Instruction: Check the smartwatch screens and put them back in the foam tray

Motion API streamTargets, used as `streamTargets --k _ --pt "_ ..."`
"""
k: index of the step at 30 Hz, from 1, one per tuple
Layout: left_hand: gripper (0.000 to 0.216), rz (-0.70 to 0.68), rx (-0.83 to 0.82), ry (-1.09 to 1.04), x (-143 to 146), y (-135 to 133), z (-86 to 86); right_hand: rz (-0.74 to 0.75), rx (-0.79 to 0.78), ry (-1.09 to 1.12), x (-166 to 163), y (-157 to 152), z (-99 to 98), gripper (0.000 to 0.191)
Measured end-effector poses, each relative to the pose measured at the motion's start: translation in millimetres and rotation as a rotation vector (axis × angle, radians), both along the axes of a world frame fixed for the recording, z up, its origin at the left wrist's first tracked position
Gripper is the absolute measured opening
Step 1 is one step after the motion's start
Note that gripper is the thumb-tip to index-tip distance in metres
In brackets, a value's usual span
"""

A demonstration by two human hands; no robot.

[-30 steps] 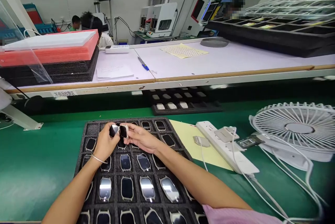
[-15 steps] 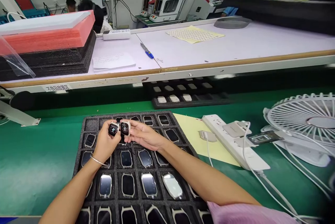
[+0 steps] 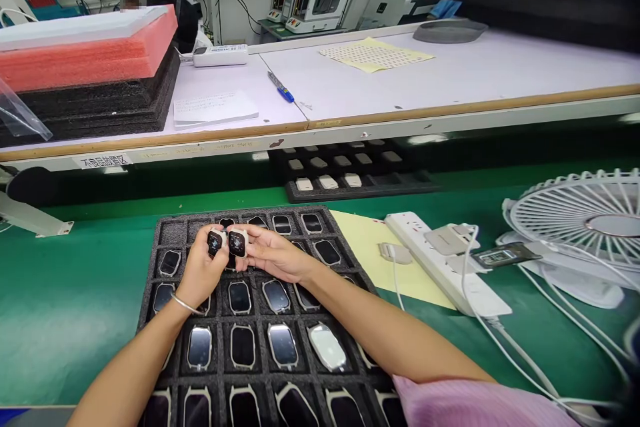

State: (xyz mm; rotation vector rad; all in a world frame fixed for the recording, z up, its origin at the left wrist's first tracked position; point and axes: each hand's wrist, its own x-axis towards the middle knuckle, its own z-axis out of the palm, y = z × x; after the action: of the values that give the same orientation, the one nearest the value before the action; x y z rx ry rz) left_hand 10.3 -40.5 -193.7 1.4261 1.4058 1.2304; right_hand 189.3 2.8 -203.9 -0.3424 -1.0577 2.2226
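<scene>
Side by side over the far part of a black foam tray (image 3: 173, 234), my two hands each grip a smartwatch case with a lit screen. My left hand (image 3: 203, 267) is closed round one smartwatch (image 3: 215, 243), a thumb along its lower edge. Pinched by its sides in my right hand (image 3: 275, 254) is the other smartwatch (image 3: 237, 244). The two cases are close together, with their screens facing me. Below them, the tray's compartments hold several dark-screened watch cases (image 3: 243, 346) and one with a whitish face (image 3: 327, 347). My hands and forearms hide some compartments.
Right of the tray lie a yellow sheet (image 3: 360, 240), a white power strip (image 3: 450, 274) with cables, and a white fan (image 3: 580, 214). Behind, under a raised shelf (image 3: 350, 97), sits another watch tray (image 3: 320, 197). Stacked foam (image 3: 100, 57) stands on the shelf's left.
Both hands keep their hold on the two smartwatches, almost still. The whole view has shifted slightly, with the scene sitting a little higher in the picture.
</scene>
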Motion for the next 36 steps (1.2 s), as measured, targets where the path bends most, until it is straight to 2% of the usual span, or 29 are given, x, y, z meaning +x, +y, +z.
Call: streamTargets --k 10,17,36 --pt "0.03 0.01 0.022 0.03 -0.6 -0.5 3.0 0.017 0.021 -0.009 2.2 -0.7 2.5 0.056" --pt "0.033 0.004 -0.011 -0.039 0.8 -1.0 3.4 0.013 0.025 -0.003 1.7 -0.3 0.7 0.057" --pt "0.033 -0.002 -0.007 0.017 -0.4 -2.0 3.7 0.016 0.031 0.0 2.4 0.8 -1.4 0.059"
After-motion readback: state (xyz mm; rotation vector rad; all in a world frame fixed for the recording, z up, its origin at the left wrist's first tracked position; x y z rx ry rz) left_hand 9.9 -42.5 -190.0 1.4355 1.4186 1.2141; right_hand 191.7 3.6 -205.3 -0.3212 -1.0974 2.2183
